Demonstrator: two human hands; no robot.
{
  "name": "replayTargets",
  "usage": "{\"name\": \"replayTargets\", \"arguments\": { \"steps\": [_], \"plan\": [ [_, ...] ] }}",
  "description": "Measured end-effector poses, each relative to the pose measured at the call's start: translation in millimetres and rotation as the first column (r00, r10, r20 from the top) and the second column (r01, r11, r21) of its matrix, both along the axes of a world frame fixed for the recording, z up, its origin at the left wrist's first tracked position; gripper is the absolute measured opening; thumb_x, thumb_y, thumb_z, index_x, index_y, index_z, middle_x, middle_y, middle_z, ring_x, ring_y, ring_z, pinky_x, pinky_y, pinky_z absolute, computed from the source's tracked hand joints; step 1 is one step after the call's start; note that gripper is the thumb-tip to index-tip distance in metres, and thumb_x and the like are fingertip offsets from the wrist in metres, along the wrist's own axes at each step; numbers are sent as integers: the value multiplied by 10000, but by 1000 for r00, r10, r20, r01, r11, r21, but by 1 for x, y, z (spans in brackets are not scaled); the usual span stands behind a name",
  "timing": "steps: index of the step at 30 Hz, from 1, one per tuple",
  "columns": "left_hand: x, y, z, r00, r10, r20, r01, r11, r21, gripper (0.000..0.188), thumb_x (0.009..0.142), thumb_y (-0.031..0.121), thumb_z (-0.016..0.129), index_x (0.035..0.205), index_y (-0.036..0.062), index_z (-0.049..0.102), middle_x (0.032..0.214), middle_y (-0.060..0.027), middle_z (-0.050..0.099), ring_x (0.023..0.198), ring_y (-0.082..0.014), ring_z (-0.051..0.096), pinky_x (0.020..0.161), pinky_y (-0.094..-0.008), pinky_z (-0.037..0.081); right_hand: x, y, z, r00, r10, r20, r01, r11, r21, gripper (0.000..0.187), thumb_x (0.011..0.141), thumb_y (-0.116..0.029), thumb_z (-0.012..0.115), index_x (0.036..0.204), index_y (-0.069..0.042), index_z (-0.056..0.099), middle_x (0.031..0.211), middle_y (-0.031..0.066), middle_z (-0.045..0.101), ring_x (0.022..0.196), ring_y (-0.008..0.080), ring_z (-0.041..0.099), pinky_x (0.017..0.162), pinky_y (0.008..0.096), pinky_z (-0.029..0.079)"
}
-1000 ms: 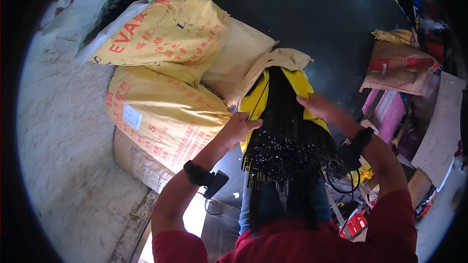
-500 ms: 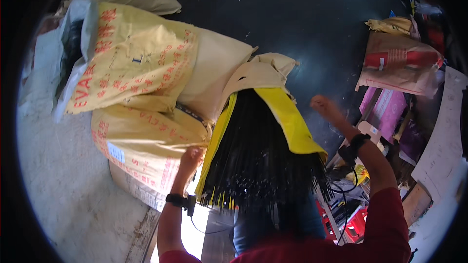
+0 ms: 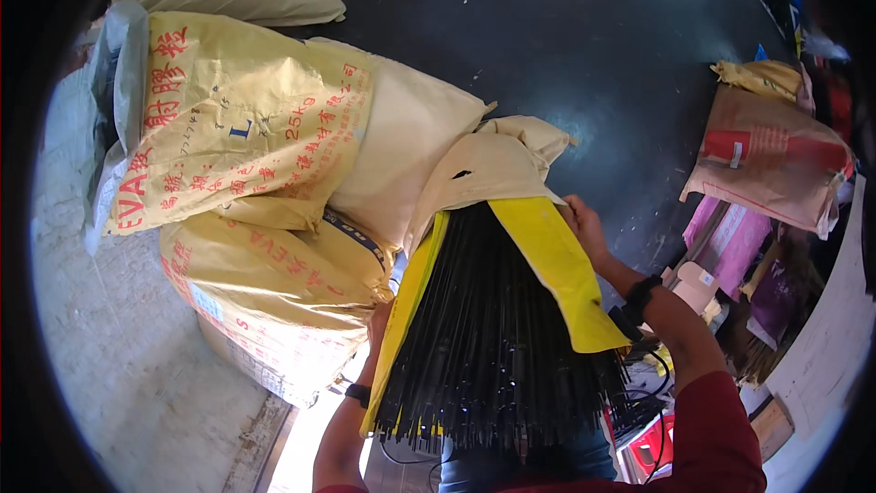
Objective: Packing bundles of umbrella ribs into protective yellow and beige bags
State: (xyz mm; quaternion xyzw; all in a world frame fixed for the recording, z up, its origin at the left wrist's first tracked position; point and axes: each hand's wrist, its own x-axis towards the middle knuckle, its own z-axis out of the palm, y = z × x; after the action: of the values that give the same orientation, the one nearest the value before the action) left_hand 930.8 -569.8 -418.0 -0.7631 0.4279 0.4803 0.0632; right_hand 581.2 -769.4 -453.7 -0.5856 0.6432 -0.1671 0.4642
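Observation:
A dense bundle of thin black strips (image 3: 493,338) fans out toward me, its far end tucked under a beige woven sack (image 3: 497,164) with a small hole. Yellow sheeting (image 3: 557,283) flanks the strips on both sides. My right hand (image 3: 584,226) is closed at the sack's right edge, where the beige cloth meets the yellow. The left hand (image 3: 378,318) reaches to the bundle's left side, beside the yellow strip and a paper sack. Its fingers are mostly hidden there. Each wrist wears a black band.
Stacked yellow-tan paper sacks with red print (image 3: 265,128) stand at the left. A dark tabletop (image 3: 511,27) spreads beyond the bundle. To the right are a brown paper sack (image 3: 766,146), a pink package (image 3: 725,237) and a red plastic stool (image 3: 652,447).
My right hand has moved left and down onto the sack's edge. The left hand has moved lower and slipped partly behind the bundle's left side. The view has shifted slightly.

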Motion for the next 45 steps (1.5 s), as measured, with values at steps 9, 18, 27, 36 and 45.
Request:
{"name": "replayTargets", "arguments": {
  "steps": [9,18,27,36,45],
  "plan": [
    [-32,-22,14,998,-19,60,13,993,115,314,855,290,470,1070,65,511,976,-75,593,747,-254,604,585,-404,491,-6,-30,2,922,312,-228,-365,898,-246,92,837,-123,502,777,-54,495,607,123,505,559,152,510,519,317,400],
    [-76,35,35,985,168,37,-169,985,27,315,854,299,471,1065,69,515,962,-73,596,740,-251,605,585,-398,494,-23,-31,-38,863,-280,420,144,934,327,157,893,-126,430,943,-15,529,727,-9,548,637,46,506,562,195,422],
    [-79,80,50,953,303,-14,-303,953,16,317,852,308,472,1060,72,518,948,-72,599,734,-248,606,586,-392,496,-23,-13,-45,891,-310,332,234,940,248,129,842,-152,464,887,-34,492,597,-5,467,510,95,460,469,227,387],
    [-53,95,57,956,285,-67,-289,956,-46,318,851,316,473,1054,76,522,934,-71,603,727,-245,607,587,-385,499,-4,-10,-2,938,327,-111,-337,938,-79,250,851,-202,469,750,12,549,646,222,522,565,386,507,502,380,402],
    [-12,97,83,959,235,-158,-252,963,-96,320,850,325,474,1049,80,525,921,-70,606,721,-242,607,587,-379,501,-31,137,108,986,162,-43,-166,982,-94,149,821,-116,503,765,18,535,656,228,496,574,363,515,496,363,397]
  ]
}}
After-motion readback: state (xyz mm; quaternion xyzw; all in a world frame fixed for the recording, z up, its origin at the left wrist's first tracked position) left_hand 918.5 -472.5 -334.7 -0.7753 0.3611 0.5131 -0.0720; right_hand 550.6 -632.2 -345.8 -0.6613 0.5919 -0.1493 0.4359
